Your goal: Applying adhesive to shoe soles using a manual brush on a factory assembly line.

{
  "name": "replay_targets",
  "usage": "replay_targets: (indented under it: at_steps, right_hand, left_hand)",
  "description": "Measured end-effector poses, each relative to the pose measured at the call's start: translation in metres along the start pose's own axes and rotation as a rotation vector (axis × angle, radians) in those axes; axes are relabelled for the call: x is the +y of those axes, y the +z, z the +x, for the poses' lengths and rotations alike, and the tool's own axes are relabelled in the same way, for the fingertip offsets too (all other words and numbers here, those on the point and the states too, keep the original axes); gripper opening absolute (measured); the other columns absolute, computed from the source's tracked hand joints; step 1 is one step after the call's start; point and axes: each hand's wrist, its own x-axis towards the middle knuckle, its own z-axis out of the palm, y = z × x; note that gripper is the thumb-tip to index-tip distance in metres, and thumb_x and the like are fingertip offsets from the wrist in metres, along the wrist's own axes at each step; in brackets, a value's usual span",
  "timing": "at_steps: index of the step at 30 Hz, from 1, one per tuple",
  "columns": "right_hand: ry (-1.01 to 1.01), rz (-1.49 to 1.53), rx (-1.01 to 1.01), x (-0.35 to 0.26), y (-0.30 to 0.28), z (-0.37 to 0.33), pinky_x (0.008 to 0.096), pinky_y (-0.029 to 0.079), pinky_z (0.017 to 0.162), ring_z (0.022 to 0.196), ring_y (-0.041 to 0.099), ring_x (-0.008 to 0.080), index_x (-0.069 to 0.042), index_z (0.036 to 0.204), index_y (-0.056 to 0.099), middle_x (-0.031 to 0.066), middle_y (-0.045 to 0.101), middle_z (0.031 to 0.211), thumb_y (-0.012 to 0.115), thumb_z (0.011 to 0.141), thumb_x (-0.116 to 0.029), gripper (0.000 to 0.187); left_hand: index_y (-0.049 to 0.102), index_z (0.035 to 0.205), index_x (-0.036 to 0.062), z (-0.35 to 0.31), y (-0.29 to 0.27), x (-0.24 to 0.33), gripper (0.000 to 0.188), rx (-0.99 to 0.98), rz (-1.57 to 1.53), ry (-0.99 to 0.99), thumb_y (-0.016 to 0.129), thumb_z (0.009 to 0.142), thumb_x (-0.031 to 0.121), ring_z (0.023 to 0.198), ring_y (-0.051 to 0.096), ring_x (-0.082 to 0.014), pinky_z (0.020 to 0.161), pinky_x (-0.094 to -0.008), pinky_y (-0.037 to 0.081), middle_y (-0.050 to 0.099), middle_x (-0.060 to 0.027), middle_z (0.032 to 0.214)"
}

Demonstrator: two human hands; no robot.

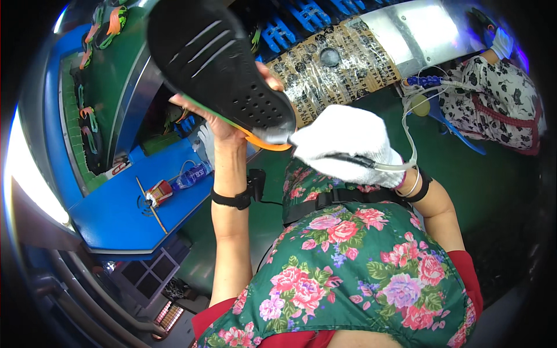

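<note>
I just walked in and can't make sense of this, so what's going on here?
A person in a floral apron holds up a black shoe insole with an orange and green edge in the bare left hand. The right hand, in a white glove, meets the insole's lower tip while gripping a thin black tool on a clear tube. A blue table stands to the left, and another person sits at the upper right.

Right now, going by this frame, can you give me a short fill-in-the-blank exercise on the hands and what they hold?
1. The left hand holds up a black ____.
2. The right hand wears a ____ glove.
3. The insole has an ____ edge near the glove.
4. The apron is green with a ____ pattern.

Missing words: insole; white; orange; floral
</note>
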Motion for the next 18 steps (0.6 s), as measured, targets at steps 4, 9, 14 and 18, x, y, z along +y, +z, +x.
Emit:
replay_targets:
  at_steps: [4,9,14,18]
  right_hand:
    - [0.056,0.368,-0.108,0.007,0.000,-0.003,0.0354,0.057,0.073,0.084,0.073,0.0235,-0.009,0.097,0.078,0.0054,0.077,0.097,0.081,0.079,-0.007,0.018]
    - [-0.224,-0.164,-0.190,0.011,0.005,-0.005,0.0367,0.057,0.071,0.089,0.071,0.0267,-0.011,0.115,0.073,0.0079,0.075,0.112,0.080,0.077,-0.006,0.039]
    - [-0.019,0.351,-0.281,0.006,0.003,-0.008,0.0336,0.058,0.075,0.087,0.074,0.0250,-0.011,0.105,0.080,0.0075,0.079,0.101,0.081,0.079,-0.011,0.026]
    - [-0.162,0.026,-0.310,0.010,0.004,-0.009,0.0361,0.058,0.078,0.093,0.073,0.0271,-0.014,0.111,0.076,0.0074,0.076,0.111,0.080,0.081,-0.009,0.031]
  left_hand:
    - [0.051,0.139,-0.0042,-0.003,-0.003,-0.005,0.132,-0.017,-0.093,-0.104,0.037,0.063,0.103,0.096,0.070,-0.0369,0.082,-0.0499,0.062,0.065,-0.0253,0.114]
    - [0.049,0.142,-0.0035,-0.006,-0.010,-0.004,0.122,-0.021,-0.005,-0.318,0.029,0.076,0.097,0.097,0.073,-0.0362,0.083,-0.0481,0.063,0.067,-0.0266,0.116]
    - [0.051,0.142,-0.0017,-0.011,-0.007,-0.004,0.111,-0.075,0.075,-0.390,0.028,0.084,0.090,0.091,0.075,-0.0328,0.077,-0.0445,0.066,0.069,-0.0248,0.110]
    - [0.055,0.138,-0.0020,-0.018,-0.002,-0.004,0.099,0.071,0.211,-0.472,0.038,0.089,0.083,0.082,0.076,-0.0323,0.071,-0.0426,0.067,0.072,-0.0230,0.104]
